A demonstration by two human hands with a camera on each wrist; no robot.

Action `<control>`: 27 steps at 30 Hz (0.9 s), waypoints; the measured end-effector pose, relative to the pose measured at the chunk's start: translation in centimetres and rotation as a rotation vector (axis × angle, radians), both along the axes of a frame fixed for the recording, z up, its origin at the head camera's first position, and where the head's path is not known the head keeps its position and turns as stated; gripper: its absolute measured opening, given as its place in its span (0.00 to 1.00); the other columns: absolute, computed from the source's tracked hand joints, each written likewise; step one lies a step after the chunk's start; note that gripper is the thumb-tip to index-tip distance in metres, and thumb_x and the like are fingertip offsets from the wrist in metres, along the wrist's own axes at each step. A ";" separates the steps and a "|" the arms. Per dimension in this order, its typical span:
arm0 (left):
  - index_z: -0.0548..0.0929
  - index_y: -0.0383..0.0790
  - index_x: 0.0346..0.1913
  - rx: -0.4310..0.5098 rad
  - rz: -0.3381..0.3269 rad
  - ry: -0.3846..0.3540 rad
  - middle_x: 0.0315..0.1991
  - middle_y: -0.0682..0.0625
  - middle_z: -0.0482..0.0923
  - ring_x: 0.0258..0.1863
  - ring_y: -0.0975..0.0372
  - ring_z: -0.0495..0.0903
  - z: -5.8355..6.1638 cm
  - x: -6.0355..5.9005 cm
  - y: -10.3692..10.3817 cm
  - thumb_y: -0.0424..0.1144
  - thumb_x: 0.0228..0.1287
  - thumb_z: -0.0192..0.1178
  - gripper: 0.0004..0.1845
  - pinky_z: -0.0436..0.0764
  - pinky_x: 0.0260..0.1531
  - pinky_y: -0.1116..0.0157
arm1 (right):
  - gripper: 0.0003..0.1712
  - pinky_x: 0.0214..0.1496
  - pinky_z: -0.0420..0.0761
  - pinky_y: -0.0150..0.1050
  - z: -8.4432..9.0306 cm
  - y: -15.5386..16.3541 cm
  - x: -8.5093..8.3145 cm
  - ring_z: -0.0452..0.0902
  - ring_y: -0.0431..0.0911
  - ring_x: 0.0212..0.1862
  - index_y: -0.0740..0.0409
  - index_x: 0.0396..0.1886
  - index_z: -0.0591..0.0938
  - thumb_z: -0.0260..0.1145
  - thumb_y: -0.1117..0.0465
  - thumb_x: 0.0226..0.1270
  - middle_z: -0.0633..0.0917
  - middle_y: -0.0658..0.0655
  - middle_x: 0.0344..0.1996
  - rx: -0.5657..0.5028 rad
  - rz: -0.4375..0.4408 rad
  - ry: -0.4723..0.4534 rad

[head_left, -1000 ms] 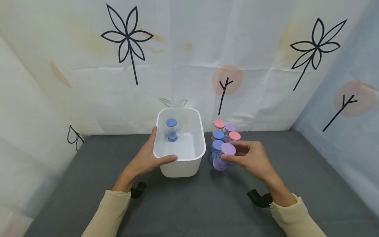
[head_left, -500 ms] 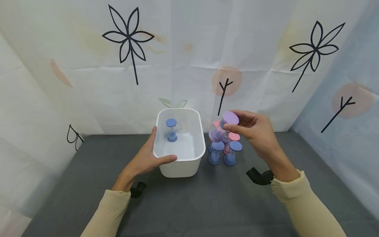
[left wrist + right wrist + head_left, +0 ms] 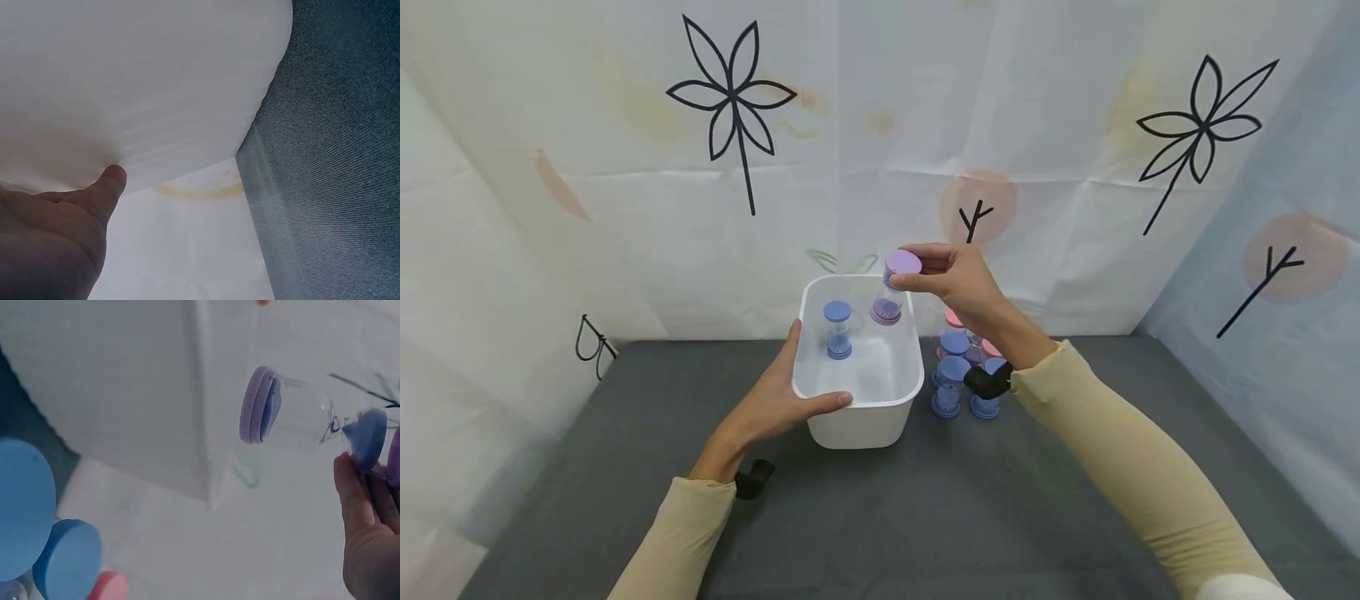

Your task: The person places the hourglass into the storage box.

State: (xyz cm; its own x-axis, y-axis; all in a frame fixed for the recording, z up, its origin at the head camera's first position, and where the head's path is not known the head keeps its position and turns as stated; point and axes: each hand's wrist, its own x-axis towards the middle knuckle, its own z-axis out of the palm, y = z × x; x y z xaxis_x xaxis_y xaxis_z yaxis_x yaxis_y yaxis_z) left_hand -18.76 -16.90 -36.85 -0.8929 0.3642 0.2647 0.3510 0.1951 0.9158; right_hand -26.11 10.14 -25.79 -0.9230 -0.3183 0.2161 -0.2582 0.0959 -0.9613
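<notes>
Now, R hand (image 3: 958,279): pinches purple timer (image 3: 890,298) near top, tilted, above far-right part of bin (image 3: 856,427).
L hand (image 3: 785,390): straight thumb + fingers pressed to bin's near-left corner.
Blue timer (image 3: 838,332): upright in bin.
Other timers (image 3: 953,369): on table (image 3: 880,517), R of bin.
Timer transfer: prob. mid-carry; next calls for lowering w/o bumping blue one, then releasing.

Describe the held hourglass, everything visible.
The hourglass has light purple caps and a clear, waisted, plastic-looking body, with purplish sand in both bulbs. It leans slightly from upright, its upper end pinched by the right hand. It hangs over the bin, toward its far right corner; nothing else appears to touch it.
</notes>
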 end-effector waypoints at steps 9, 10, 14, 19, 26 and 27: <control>0.39 0.67 0.80 -0.007 -0.001 -0.010 0.70 0.52 0.65 0.54 0.51 0.78 -0.2 -0.1 -0.1 0.44 0.54 0.79 0.64 0.77 0.53 0.41 | 0.29 0.65 0.75 0.45 -2.0 -2.3 -4.6 0.85 0.51 0.53 0.67 0.61 0.81 0.77 0.70 0.59 0.88 0.63 0.49 0.130 0.068 -0.097; 0.39 0.67 0.80 -0.009 0.000 -0.009 0.70 0.52 0.65 0.54 0.52 0.78 -0.2 -0.1 -0.1 0.44 0.54 0.79 0.64 0.76 0.53 0.41 | 0.29 0.64 0.76 0.45 -2.1 -2.5 -4.9 0.85 0.51 0.53 0.68 0.61 0.81 0.77 0.70 0.59 0.88 0.64 0.49 0.148 0.078 -0.098; 0.38 0.67 0.80 -0.001 0.000 -0.015 0.71 0.53 0.64 0.55 0.53 0.78 0.0 0.0 0.0 0.44 0.53 0.79 0.65 0.75 0.55 0.39 | 0.29 0.60 0.79 0.44 -2.7 -3.3 -6.1 0.85 0.51 0.51 0.69 0.60 0.81 0.77 0.71 0.58 0.88 0.64 0.49 0.246 0.110 -0.085; 0.37 0.66 0.80 0.004 -0.006 -0.022 0.72 0.53 0.63 0.56 0.53 0.78 0.0 0.1 0.0 0.44 0.53 0.79 0.66 0.75 0.55 0.39 | 0.28 0.57 0.81 0.43 -3.4 -4.1 -7.1 0.85 0.51 0.50 0.69 0.58 0.83 0.78 0.72 0.56 0.88 0.64 0.47 0.363 0.124 -0.074; 0.37 0.68 0.80 0.016 -0.015 -0.024 0.72 0.53 0.64 0.56 0.53 0.79 -0.1 0.0 0.0 0.44 0.53 0.80 0.66 0.75 0.55 0.40 | 0.31 0.57 0.80 0.42 -4.0 -4.9 -7.7 0.84 0.51 0.53 0.69 0.58 0.83 0.81 0.70 0.53 0.87 0.63 0.50 0.577 0.083 0.002; 0.37 0.68 0.80 0.019 -0.015 -0.025 0.72 0.53 0.64 0.56 0.53 0.79 -0.1 0.0 0.0 0.44 0.53 0.80 0.66 0.75 0.55 0.39 | 0.31 0.57 0.80 0.42 -4.0 -5.1 -7.7 0.83 0.52 0.53 0.69 0.58 0.83 0.81 0.69 0.52 0.87 0.63 0.51 0.609 0.080 0.021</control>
